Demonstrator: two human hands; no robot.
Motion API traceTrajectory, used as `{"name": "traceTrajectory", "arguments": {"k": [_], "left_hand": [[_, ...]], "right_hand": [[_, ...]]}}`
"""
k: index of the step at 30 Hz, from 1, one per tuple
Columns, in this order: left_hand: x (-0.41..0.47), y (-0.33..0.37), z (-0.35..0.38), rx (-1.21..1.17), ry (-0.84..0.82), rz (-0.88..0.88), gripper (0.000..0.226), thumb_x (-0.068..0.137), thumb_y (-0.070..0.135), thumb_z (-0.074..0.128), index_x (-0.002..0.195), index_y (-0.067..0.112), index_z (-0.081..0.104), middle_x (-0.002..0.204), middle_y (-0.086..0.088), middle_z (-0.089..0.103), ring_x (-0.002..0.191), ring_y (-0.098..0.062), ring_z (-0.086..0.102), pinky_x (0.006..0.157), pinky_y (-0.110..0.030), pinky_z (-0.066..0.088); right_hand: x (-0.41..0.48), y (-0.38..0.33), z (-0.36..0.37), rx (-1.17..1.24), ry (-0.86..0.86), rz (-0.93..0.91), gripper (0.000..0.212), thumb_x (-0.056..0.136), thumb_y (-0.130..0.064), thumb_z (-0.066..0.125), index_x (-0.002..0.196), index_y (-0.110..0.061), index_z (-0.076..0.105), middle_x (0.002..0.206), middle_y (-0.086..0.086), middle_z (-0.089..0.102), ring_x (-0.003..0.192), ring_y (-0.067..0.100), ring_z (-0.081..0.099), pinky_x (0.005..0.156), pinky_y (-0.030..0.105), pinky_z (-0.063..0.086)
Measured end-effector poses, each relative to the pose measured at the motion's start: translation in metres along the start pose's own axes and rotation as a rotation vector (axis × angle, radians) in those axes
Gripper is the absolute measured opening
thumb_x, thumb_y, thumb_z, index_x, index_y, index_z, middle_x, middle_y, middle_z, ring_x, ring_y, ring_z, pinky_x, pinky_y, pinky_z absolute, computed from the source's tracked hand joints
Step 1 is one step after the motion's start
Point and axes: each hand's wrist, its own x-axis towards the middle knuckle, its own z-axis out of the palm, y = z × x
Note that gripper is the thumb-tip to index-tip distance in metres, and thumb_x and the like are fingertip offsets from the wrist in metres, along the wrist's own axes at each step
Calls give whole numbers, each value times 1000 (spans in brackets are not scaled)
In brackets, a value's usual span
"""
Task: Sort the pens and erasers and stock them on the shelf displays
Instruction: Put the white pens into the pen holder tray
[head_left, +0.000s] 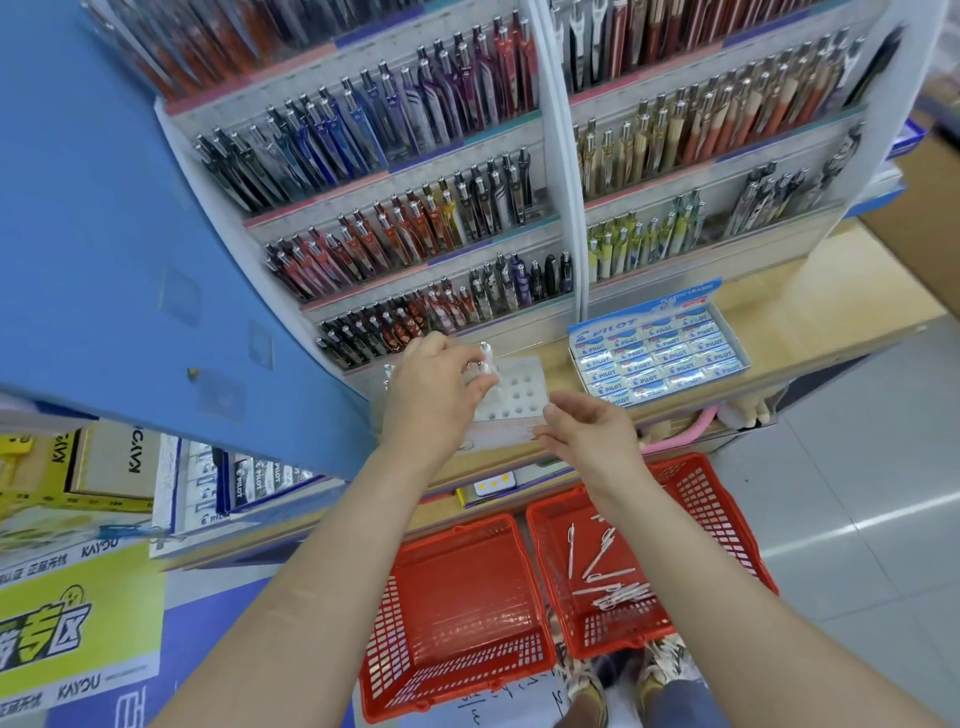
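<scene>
The left hand (436, 387) grips a few upright white pens (482, 364) over the perforated pen holder (517, 392) near the front edge of the bench (769, 322), its free holes just right of the fingers. The right hand (589, 434) sits at the holder's front, grip unclear. Loose pens (608, 571) lie in the red basket (727, 519) below. The eraser box (660, 353) reads PILOT.

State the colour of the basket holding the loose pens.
Red; the basket shows best in the head view.

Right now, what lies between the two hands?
In the head view, a white pen tray with round holes sits between the left hand, gripping pens, and right hand.
</scene>
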Motion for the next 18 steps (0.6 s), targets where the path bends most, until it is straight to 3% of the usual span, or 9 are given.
{"name": "traceTrajectory", "arguments": {"k": [5, 9, 13, 18], "left_hand": [[-19, -1, -14, -122, 122, 66, 16, 87, 20, 65, 101, 14, 71, 90, -1, 64, 86, -22, 56, 78, -30, 43], [-44, 6, -33, -250, 195, 69, 14, 91, 15, 60, 98, 14, 71, 88, 4, 69, 81, -14, 61, 73, -35, 51], [-75, 14, -28, -352, 75, 139, 17, 89, 14, 57, 99, 16, 71, 85, 10, 66, 76, -3, 59, 69, -24, 49], [-109, 29, 37, -373, -173, 175, 19, 84, 13, 59, 93, 24, 70, 86, 17, 64, 79, 2, 57, 74, -9, 41]], "right_hand": [[-1, -4, 3, -52, 20, -30, 14, 93, -6, 56, 88, -18, 61, 83, 6, 59, 69, 17, 62, 65, 22, 56], [-12, -18, -14, -143, 11, -21, 13, 92, -4, 54, 94, -13, 64, 81, 4, 61, 63, 19, 62, 58, 25, 51], [-27, -27, -64, -367, -62, -138, 14, 91, 0, 54, 91, -9, 65, 72, 9, 62, 54, 15, 57, 49, 19, 45], [-29, -4, -150, -701, -7, -140, 16, 86, -2, 61, 85, -16, 68, 69, 16, 66, 62, 24, 58, 64, 39, 48]]}}
